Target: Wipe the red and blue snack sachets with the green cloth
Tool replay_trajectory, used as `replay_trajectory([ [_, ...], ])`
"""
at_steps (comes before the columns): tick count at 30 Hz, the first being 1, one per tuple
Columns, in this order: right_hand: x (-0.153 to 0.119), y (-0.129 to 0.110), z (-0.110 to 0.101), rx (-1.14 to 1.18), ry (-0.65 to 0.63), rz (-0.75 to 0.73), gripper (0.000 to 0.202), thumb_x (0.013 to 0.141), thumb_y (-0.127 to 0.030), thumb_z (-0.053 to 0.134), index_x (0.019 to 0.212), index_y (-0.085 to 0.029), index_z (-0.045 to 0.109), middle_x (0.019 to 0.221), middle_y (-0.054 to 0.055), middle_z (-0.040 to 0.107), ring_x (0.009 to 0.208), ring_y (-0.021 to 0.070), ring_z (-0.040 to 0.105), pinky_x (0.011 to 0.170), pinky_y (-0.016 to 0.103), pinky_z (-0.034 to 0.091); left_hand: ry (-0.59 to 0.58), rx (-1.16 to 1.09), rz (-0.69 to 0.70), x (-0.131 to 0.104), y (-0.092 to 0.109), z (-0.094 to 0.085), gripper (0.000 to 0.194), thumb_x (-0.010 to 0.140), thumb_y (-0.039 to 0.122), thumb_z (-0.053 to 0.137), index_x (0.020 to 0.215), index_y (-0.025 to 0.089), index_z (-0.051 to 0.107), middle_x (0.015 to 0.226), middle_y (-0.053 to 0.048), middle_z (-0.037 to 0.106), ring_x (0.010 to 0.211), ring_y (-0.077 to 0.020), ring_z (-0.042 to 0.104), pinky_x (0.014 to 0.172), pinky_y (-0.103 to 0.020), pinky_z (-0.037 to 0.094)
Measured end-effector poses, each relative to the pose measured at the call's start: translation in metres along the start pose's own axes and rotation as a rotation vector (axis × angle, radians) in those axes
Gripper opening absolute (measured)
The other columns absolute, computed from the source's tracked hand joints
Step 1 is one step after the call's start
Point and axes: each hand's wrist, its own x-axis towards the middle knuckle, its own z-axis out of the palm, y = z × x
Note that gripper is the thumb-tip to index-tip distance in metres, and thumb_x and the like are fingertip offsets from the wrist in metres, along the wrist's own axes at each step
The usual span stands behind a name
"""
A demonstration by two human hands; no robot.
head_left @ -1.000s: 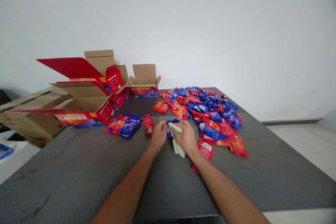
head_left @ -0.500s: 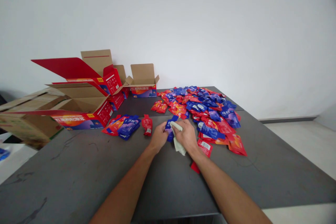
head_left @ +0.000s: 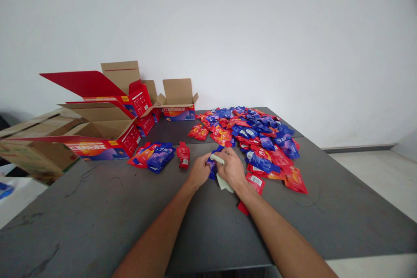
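Note:
Above the middle of the table, my left hand is closed on a blue sachet, which is partly hidden by my fingers. My right hand grips a pale, whitish cloth, bunched up with one end poking out over the fingers, and presses it against the sachet. Just left of my hands lies a single red sachet. A red sachet sits beside my right wrist, with another red piece partly under my forearm.
A fanned stack of red and blue sachets lies at left. Behind it stand open red cartons and a smaller open carton. A large pile of mixed sachets spreads over the table's back right.
The cloth has shifted over the blue sachet, and less of the sachet shows between my hands. Both hands have hardly moved, and the things around them lie as before.

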Motion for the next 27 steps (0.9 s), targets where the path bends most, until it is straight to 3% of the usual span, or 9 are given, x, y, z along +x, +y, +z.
replay_trajectory([
  [9,-0.002,-0.005,-0.003,-0.041,0.051,0.043,0.030,0.088,-0.019,0.055,0.108,-0.031,0.075,0.101,0.004,0.062,0.089,0.0175,0.060,0.076,0.025,0.046,-0.006,0.083,0.077,-0.001,0.010,0.001,0.056,0.067,0.006,0.045,0.112,0.021,0.074,0.103,-0.002,0.074,0.099,-0.0221,0.064,0.094,-0.033,0.047],
  [14,-0.001,-0.007,-0.003,-0.065,0.096,0.062,0.021,0.094,-0.033,0.056,0.101,-0.028,0.075,0.096,0.004,0.063,0.085,0.0169,0.061,0.076,0.026,0.044,-0.011,-0.011,-0.044,-0.002,0.003,0.001,0.056,0.066,0.008,0.047,0.113,0.020,0.073,0.095,-0.002,0.074,0.090,-0.0210,0.064,0.078,-0.028,0.048],
  [19,0.002,-0.007,-0.004,-0.069,0.081,0.076,0.029,0.096,-0.044,0.054,0.088,-0.026,0.076,0.087,0.003,0.062,0.080,0.0159,0.061,0.074,0.026,0.043,0.021,-0.212,-0.170,0.000,-0.006,0.000,0.044,0.065,0.013,0.056,0.105,0.017,0.074,0.086,-0.003,0.073,0.072,-0.0162,0.061,0.063,-0.024,0.042],
  [22,0.005,-0.004,-0.007,-0.078,0.118,0.100,0.030,0.096,-0.043,0.053,0.085,-0.025,0.075,0.088,0.003,0.061,0.080,0.0155,0.059,0.072,0.026,0.042,0.070,-0.350,-0.239,0.002,-0.006,0.002,0.032,0.072,0.024,0.062,0.101,0.016,0.075,0.084,-0.005,0.072,0.069,-0.0148,0.061,0.065,-0.025,0.043],
  [27,0.004,-0.007,-0.006,-0.127,0.092,-0.015,0.023,0.093,-0.038,0.057,0.087,-0.026,0.076,0.094,0.005,0.063,0.090,0.0195,0.054,0.075,0.030,0.040,0.089,-0.342,-0.225,0.002,-0.003,0.006,0.034,0.076,0.033,0.067,0.105,0.018,0.074,0.091,-0.005,0.073,0.082,-0.0169,0.064,0.076,-0.026,0.047],
])
